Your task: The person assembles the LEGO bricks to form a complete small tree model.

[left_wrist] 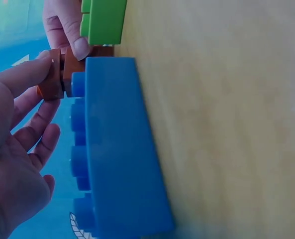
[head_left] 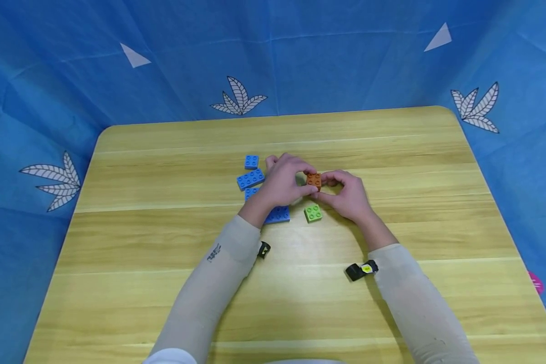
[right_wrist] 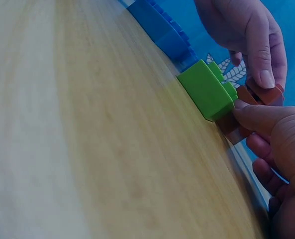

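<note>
My left hand [head_left: 285,178] pinches an orange-brown building brick [left_wrist: 50,74] between thumb and fingers. Just under it is a second orange-brown brick [right_wrist: 230,128], pinched low over the table by my right hand [head_left: 346,196]. The upper brick tilts a little against the lower one, and a narrow gap shows between them in the left wrist view. Nearer me lies a lime green brick [head_left: 313,213] with its studs up. In the left wrist view a long blue brick [left_wrist: 120,149] fills the foreground beside my left hand.
Left of the hands lie more blue bricks: a small square one [head_left: 251,162], a long one [head_left: 250,179], and another [head_left: 251,193] partly hidden by my left wrist. Black wrist straps [head_left: 361,270] hang at both sleeves. Blue cloth [head_left: 323,65] stands behind the wooden table [head_left: 141,227].
</note>
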Demonstrator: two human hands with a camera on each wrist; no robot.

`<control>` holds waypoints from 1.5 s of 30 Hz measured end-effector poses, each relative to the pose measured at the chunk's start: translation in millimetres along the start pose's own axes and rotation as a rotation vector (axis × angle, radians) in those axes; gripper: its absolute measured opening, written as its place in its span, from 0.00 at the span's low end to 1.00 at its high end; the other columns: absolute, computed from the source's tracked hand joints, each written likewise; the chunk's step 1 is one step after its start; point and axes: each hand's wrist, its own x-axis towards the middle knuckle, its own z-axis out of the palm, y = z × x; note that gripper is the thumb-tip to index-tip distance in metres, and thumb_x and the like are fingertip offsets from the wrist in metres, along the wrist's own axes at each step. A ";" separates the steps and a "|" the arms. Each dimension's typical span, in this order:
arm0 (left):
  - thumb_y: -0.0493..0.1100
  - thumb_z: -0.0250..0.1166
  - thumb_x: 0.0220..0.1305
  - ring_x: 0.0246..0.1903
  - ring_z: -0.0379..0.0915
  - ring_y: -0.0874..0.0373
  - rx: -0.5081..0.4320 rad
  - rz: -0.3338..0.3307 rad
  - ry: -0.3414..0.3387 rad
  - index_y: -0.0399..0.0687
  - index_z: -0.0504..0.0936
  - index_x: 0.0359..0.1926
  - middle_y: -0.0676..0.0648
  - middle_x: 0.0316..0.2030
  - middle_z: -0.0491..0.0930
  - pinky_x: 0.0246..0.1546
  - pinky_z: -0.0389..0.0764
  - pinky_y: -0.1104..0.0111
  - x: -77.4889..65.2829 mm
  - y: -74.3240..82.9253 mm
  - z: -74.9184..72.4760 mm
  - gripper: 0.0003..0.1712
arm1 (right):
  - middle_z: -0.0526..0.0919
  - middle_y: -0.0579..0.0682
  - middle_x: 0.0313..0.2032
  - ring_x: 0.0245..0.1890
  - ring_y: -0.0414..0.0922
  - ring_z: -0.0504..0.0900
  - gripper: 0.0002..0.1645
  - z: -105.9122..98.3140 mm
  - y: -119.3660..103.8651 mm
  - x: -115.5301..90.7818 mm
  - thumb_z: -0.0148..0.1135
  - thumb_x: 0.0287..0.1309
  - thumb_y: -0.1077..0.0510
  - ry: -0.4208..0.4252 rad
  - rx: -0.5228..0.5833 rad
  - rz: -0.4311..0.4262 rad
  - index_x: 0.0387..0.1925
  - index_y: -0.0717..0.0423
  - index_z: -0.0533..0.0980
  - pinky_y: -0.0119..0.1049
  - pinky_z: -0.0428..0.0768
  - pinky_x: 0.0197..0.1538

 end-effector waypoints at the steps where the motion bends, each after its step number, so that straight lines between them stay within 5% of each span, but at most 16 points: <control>1: 0.57 0.75 0.57 0.52 0.67 0.58 0.008 0.008 -0.003 0.61 0.87 0.49 0.60 0.46 0.81 0.54 0.50 0.51 0.7 0.3 -0.4 0.19 | 0.84 0.51 0.39 0.41 0.48 0.78 0.20 -0.1 -0.1 0.2 0.81 0.46 0.60 0.000 -0.002 0.002 0.43 0.59 0.84 0.45 0.73 0.48; 12: 0.57 0.76 0.56 0.49 0.67 0.59 -0.016 0.016 -0.016 0.60 0.88 0.48 0.61 0.44 0.81 0.53 0.50 0.52 1.8 0.6 -2.9 0.19 | 0.84 0.53 0.40 0.42 0.49 0.77 0.21 -2.1 -3.8 0.2 0.81 0.46 0.61 -0.002 0.005 0.010 0.44 0.59 0.83 0.46 0.73 0.48; 21: 0.59 0.77 0.52 0.48 0.68 0.60 -0.079 0.005 0.027 0.56 0.87 0.48 0.62 0.41 0.82 0.54 0.50 0.50 0.2 -2.8 -3.0 0.25 | 0.83 0.65 0.43 0.43 0.67 0.76 0.19 -21.0 -54.4 -2.8 0.73 0.49 0.74 0.018 0.097 -0.098 0.45 0.71 0.81 0.63 0.71 0.49; 32: 0.54 0.76 0.57 0.50 0.70 0.60 -0.140 0.000 0.013 0.53 0.86 0.49 0.59 0.43 0.83 0.56 0.49 0.50 -4.4 -8.8 -6.7 0.21 | 0.84 0.57 0.46 0.44 0.63 0.79 0.22 -16.8 -16.1 6.4 0.74 0.53 0.70 -0.044 0.080 -0.128 0.51 0.62 0.82 0.60 0.72 0.50; 45: 0.53 0.75 0.57 0.45 0.70 0.61 -0.155 0.002 0.018 0.55 0.88 0.46 0.63 0.39 0.83 0.55 0.51 0.50 -3.6 -9.8 -2.9 0.17 | 0.85 0.48 0.44 0.45 0.53 0.79 0.18 -17.4 -13.4 6.5 0.75 0.55 0.63 -0.072 0.038 -0.087 0.48 0.55 0.83 0.51 0.71 0.52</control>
